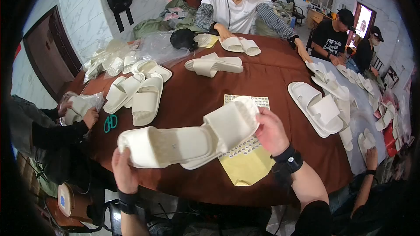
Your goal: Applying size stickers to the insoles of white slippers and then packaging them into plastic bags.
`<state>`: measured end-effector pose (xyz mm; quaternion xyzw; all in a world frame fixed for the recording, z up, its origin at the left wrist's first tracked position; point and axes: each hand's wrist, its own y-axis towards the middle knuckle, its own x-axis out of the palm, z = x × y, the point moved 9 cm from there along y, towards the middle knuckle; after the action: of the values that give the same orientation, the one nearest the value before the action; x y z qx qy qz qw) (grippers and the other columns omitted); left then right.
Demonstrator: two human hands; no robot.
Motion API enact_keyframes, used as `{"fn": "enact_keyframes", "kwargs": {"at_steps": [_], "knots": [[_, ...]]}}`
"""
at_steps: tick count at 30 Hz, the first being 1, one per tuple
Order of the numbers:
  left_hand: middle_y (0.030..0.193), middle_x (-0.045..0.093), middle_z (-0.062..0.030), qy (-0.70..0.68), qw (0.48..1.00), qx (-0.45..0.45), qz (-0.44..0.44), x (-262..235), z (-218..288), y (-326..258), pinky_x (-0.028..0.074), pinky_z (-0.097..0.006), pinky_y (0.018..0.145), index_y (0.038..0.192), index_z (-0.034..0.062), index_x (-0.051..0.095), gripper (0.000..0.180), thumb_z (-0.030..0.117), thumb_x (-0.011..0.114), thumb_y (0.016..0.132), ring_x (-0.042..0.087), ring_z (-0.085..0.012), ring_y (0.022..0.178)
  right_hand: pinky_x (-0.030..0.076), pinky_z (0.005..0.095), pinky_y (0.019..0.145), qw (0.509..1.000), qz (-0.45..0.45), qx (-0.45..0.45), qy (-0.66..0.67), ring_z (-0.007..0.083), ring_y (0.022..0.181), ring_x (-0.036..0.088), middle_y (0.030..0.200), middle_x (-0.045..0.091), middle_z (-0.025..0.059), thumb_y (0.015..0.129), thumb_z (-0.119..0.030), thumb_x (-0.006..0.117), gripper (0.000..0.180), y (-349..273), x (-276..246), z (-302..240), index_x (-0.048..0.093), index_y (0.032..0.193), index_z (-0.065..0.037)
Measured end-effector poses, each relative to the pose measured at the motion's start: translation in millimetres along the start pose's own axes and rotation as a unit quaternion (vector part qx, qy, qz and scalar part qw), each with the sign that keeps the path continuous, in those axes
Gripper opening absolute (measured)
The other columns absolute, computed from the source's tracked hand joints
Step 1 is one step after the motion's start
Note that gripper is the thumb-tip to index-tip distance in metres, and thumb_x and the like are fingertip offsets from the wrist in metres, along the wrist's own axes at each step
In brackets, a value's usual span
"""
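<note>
Over the near side of the table I hold a pair of white slide slippers, overlapping heel to heel. My left hand [124, 171] grips the left slipper [183, 143] by its toe end, where its wide strap is. At the other end, my right hand [272, 132] has its fingers around the toe of the right slipper [226, 122], which tilts up to the right. The left slipper's heel partly covers the right slipper's. Beneath them lies a yellow sheet of small printed labels [246, 168], partly hidden by the slippers.
More white slippers [146, 100] lie left on the brown-covered table [262, 76], near teal scissors [110, 123]. Another pair [317, 109] sits right, beside a grey-topped table [356, 148] with several slippers. A person opposite [229, 11] touches slippers; at left, hands [90, 117] handle a bagged pair.
</note>
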<state>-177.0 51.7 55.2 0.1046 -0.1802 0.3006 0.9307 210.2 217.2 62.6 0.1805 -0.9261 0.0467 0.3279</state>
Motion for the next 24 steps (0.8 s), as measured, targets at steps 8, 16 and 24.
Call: {"fn": "enact_keyframes", "kwargs": {"at_steps": [8,16,24], "knots": [[0.102,0.067,-0.0073,0.061,0.996,0.039,-0.046,-12.7,33.1,29.6,0.051,-0.027,0.079,0.113,-0.0022,0.058,0.021,0.013,0.053,0.099,0.063,-0.0131,0.090,0.051,0.0274,0.078,0.993,0.034,-0.040,-0.107,0.0131,0.091,0.063,0.104,0.066,0.0064,0.094,-0.009,0.049,0.027,2.4,-13.5,-24.3,0.059,0.116,0.003],[0.100,0.066,-0.0057,0.183,0.959,-0.024,-0.213,87.9,-6.2,59.3,0.049,-0.026,0.080,0.114,-0.0037,0.060,0.024,0.009,0.055,0.095,0.061,-0.0122,0.090,0.049,0.0251,0.076,0.947,-0.040,-0.018,-0.317,0.0095,0.088,0.061,0.097,0.064,0.0030,0.092,-0.010,0.053,0.025,27.6,28.7,-7.0,0.062,0.111,0.003],[0.098,0.065,-0.0029,0.300,0.911,-0.019,-0.283,132.0,-59.5,80.1,0.047,-0.025,0.078,0.114,-0.0014,0.062,0.025,0.014,0.059,0.094,0.058,-0.0100,0.087,0.048,0.0262,0.078,0.862,-0.062,-0.088,-0.495,0.0101,0.087,0.059,0.094,0.066,0.0047,0.093,-0.011,0.053,0.023,48.7,54.3,20.3,0.064,0.109,0.003]]}}
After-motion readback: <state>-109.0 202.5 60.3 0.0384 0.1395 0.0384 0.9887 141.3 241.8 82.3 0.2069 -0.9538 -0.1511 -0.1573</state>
